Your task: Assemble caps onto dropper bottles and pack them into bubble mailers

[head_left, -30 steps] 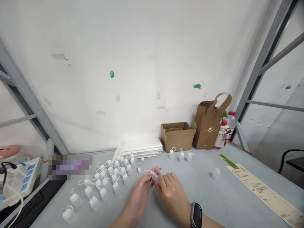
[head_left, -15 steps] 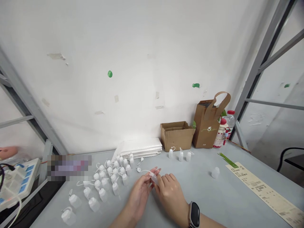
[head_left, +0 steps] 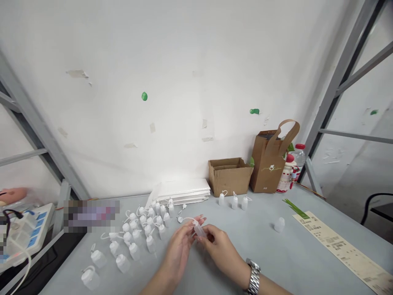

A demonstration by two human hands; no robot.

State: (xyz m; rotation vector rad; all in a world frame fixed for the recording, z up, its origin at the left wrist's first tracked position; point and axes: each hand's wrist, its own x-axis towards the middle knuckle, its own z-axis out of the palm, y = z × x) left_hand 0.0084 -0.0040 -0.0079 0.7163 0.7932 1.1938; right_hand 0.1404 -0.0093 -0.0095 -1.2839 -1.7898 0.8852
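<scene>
A small translucent plastic bottle point(head_left: 199, 230) with a white cap and a strap tilts between my two hands above the grey table. My left hand point(head_left: 179, 250) pinches it near the cap end, palm partly turned up. Fingers of my right hand point(head_left: 222, 249) close around the bottle's lower end, a metal watch band on that wrist. The strap loops out to the left, its round end point(head_left: 180, 220) over the table. To the left stand many similar capped bottles point(head_left: 134, 250) in loose rows. A lone bottle without a visible strap point(head_left: 279, 224) stands on the right.
Behind are white flat packs point(head_left: 181, 190), a cardboard box point(head_left: 230, 180) and a brown paper bag point(head_left: 267, 164). Three capped bottles point(head_left: 234, 203) stand before the box. A long printed paper strip point(head_left: 340, 246) lies right; a power strip point(head_left: 33, 229) is at far left.
My right hand has rolled over at the wrist, so the watch face has turned away and the band shows. The bottle stays between both hands. The view has shifted slightly.
</scene>
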